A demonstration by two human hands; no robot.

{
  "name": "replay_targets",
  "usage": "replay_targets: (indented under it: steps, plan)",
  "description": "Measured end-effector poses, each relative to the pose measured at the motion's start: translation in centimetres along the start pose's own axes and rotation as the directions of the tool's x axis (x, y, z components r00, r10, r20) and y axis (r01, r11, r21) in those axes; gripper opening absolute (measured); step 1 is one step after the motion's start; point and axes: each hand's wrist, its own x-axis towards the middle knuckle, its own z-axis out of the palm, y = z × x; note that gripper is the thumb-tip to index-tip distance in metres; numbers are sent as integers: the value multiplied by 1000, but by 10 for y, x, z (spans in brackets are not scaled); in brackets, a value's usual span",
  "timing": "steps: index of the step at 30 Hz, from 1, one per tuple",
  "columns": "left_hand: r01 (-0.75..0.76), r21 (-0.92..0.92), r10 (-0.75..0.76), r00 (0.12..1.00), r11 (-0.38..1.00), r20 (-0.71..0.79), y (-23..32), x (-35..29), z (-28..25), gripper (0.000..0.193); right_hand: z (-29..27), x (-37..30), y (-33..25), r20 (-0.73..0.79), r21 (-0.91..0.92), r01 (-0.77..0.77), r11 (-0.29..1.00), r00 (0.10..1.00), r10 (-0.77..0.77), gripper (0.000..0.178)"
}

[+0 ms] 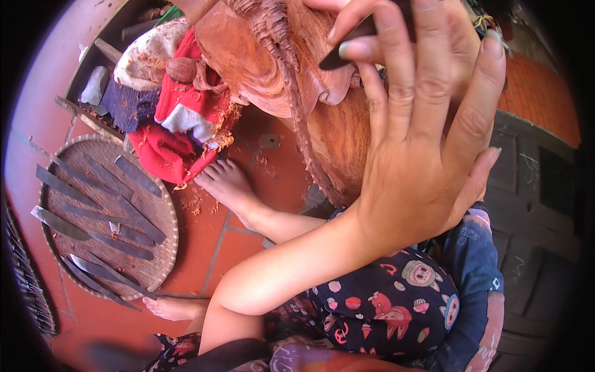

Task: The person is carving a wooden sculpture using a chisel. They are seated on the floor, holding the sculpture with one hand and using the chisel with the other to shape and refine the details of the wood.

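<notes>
My left hand crosses in front of the carving, back toward me. Its fingers are stretched and spread, and I see nothing gripped in it. Behind it, my right hand is mostly hidden; its thumb and a finger close on a dark flat blade-like tool, whose full shape I cannot see. The visible end of that tool lies over a large reddish-brown wood carving, with smooth curved faces and a rough, ridged strip running down it. Whether the tool touches the wood, I cannot tell.
On the red tiled floor, a round woven tray bears several dark flat blades. Red cloth with wood shavings lies beside a wooden box. My bare foot rests near the cloth. Dark panelled wood stands at the right.
</notes>
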Motion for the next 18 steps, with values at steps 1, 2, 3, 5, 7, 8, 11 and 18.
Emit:
replay_targets:
  steps: [1, 2, 3, 5, 7, 8, 11, 18]
  plan:
    - [-2, -8, 2, 1000, 1000, -8, 0, 1, 1, 87, 0, 0, 0, 6, -5, 1, 1000, 1000, -1, 8]
    - [-9, -13, 9, 1000, 1000, -24, -1, 2, 2, 88, 1, 0, -1, 9, -6, 0, 1000, 1000, 0, 8]
    - [-19, -13, 19, 999, 1000, -44, -2, 4, 3, 88, 2, 1, -1, 10, -4, -1, 1000, 1000, 1, 8]
    - [-31, -21, 29, 998, 999, -61, -3, 5, 4, 88, 3, 1, -3, 6, -2, -4, 1000, 1000, 4, 8]
    - [-48, -20, 47, 997, 999, -63, -3, 5, 4, 88, 6, 0, -5, 14, -6, 2, 1000, 1000, -2, 9]
    - [-51, -20, 50, 997, 998, -54, -1, 5, 3, 88, 7, 0, -5, 22, -14, 12, 1000, 1000, -12, 9]
    - [-37, -28, 35, 998, 999, -61, 0, 5, 1, 89, 9, 0, -6, 29, -16, 14, 1000, 999, -13, 9]
    - [-63, -14, 62, 996, 998, -67, -2, 7, 0, 93, 9, -2, -4, 34, -45, 32, 998, 999, -31, 10]
